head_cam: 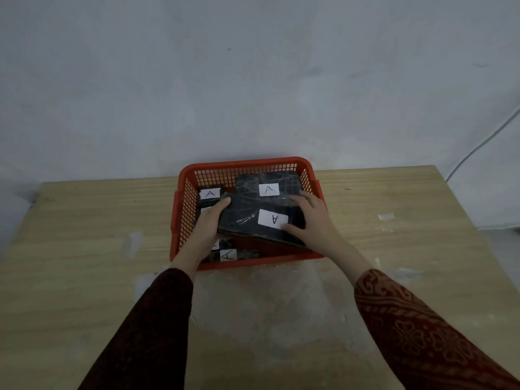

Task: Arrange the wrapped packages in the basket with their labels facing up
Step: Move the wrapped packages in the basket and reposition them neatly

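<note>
inside the red basket (pixel 188 204) my left hand (pixel 209 223) and right hand (pixel 311 218) grip the big label-up package (pixel 247 218); three other labels show, so i judge this nearly done.

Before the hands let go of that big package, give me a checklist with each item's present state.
1. Label on the held package faces up: ok.
2. Both hands on it, left hand at its left edge, right hand at its right: ok.
3. Package lies flat: not ok, it sits tilted over smaller packages at the basket's near side.
4. Held package inside the red basket: ok.
5. Other visible labels up: the rear package and the small left package ok; the near one shows its label, ok.
6. Labels of any covered packages: cannot tell.
</note>
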Demonstrator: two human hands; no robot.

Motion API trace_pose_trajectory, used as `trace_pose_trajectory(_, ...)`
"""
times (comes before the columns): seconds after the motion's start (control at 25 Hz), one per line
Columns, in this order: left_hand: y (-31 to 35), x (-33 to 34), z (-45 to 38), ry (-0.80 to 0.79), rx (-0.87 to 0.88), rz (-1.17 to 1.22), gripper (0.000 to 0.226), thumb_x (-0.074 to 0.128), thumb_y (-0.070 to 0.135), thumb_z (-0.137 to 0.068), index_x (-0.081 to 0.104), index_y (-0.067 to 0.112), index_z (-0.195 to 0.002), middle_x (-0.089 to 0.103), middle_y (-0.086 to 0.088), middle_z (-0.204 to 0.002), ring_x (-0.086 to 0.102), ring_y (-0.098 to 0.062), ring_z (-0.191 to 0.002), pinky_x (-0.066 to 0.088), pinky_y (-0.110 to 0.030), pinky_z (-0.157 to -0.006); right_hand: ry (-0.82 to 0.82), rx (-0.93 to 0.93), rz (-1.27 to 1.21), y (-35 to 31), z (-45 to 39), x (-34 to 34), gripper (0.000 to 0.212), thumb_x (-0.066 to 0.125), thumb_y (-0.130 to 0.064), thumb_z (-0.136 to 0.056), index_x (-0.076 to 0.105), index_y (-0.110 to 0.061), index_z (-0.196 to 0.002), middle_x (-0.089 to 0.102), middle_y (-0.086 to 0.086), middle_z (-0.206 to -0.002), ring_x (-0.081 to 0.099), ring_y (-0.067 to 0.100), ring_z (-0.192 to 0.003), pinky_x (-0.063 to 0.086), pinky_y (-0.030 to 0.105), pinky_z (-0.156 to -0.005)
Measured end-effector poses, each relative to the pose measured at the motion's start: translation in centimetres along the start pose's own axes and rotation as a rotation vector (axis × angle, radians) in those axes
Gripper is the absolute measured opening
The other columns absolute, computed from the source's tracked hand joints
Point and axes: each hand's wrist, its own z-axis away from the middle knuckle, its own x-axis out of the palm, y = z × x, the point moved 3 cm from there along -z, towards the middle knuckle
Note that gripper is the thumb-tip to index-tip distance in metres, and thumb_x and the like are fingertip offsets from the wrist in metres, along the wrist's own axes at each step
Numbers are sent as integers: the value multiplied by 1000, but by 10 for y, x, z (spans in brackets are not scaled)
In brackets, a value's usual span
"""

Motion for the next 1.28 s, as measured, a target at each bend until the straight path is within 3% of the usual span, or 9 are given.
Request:
trace_pose_trajectory(0.16,23,11,-4,-58,-32,73,33,58,40,-90,64,13,-108,72,-7,-102,70,-20,-85,57,-30,-64,-326,-12,-194,-19,-26,-10,43,58,-35,-89,49,-22,-130,57,1,-128,54,14,-111,46,27,-86)
trace_pose_trajectory(0.36,13,31,2,-22,66,125,31,51,44,-93,59,19,-108,68,-7,-107,67,-22,-94,57,-34,-70,-12,187,-539,-16,-22,5,24,58,-24,-90,55,-20,-114,60,-15,-94,59,5,-90,47,21,-74)
trace_pose_trajectory(0.52,-14,48,10,-104,124,-149,16,60,35,-90,65,25,-101,69,-8,-113,66,-23,-105,53,-42,-94,225,538,-914,-10,-6,35,27,57,-24,-92,48,-14,-115,57,3,-112,57,22,-107,52,34,-87)
trace_pose_trajectory(0.6,-18,47,14,-118,156,-189,13,64,30,-88,65,30,-101,70,-3,-108,67,-18,-101,56,-35,-88,227,577,-930,-7,5,40,29,61,-26,-89,45,-16,-112,57,7,-115,59,25,-108,52,40,-93)
trace_pose_trajectory(0.72,-11,33,14,-190,142,-249,22,63,21,-89,66,40,-98,70,7,-98,71,-7,-84,57,-20,-67,275,434,-707,-1,18,23,56,71,-25,-81,35,-22,-124,55,9,-122,60,18,-106,52,23,-90)
trace_pose_trajectory(0.84,4,20,2,-251,55,-414,26,61,24,-91,66,29,-116,70,-1,-107,70,-14,-91,57,-27,-75,298,256,-501,4,19,-2,87,75,-25,-76,21,-23,-144,31,8,-149,40,23,-133,39,42,-109)
trace_pose_trajectory(0.96,10,17,-8,-319,15,-555,29,63,27,-89,67,22,-118,72,-2,-106,71,-17,-93,58,-29,-79,93,104,-158,4,22,-6,79,73,-32,-78,29,-24,-144,25,8,-153,27,25,-139,29,45,-115)
trace_pose_trajectory(1.12,2,16,-12,-376,0,-549,22,67,26,-87,73,22,-108,76,1,-97,73,-11,-84,57,-18,-66,54,-46,429,8,29,-6,71,72,-36,-77,40,-21,-139,38,10,-145,39,30,-127,41,46,-103)
trace_pose_trajectory(1.28,3,18,-17,-398,-16,-524,13,70,26,-84,75,30,-94,78,6,-86,73,-9,-81,56,-17,-63,2,-217,648,7,11,-17,62,75,-41,-70,48,-19,-122,41,11,-146,33,34,-134,32,47,-107)
